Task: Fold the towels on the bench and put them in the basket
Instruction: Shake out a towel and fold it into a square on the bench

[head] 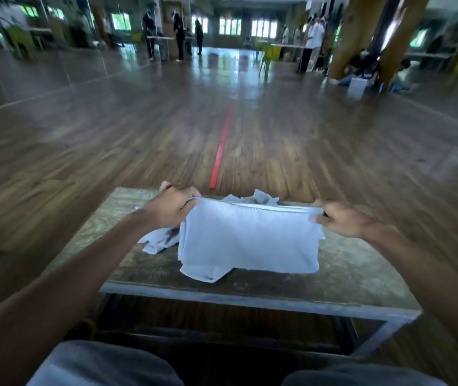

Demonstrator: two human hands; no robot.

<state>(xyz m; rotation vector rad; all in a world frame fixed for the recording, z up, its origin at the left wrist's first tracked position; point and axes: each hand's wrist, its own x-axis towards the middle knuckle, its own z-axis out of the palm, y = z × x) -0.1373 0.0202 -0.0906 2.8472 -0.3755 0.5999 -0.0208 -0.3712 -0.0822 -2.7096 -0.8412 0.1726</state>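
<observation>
Towel [250,240]: pale white terry cloth, folded into several layers. It hangs as a wide rectangle with its top edge stretched level. The left hand [170,207] grips the top left corner and the right hand [339,221] pinches the top right corner. The lower edge touches the bench [361,274], and one loose corner lies flat on it at lower left.

Second towel [156,240]: crumpled, on the bench, just beside the held towel's left edge.

Third towel [261,196]: crumpled, on the bench's far side, partly hidden behind the held towel.

Bench: worn wooden top, grey metal frame.

Left hand [170,208], right hand [339,221], forearms [97,260] bare; grey garment [105,363] over knees
</observation>
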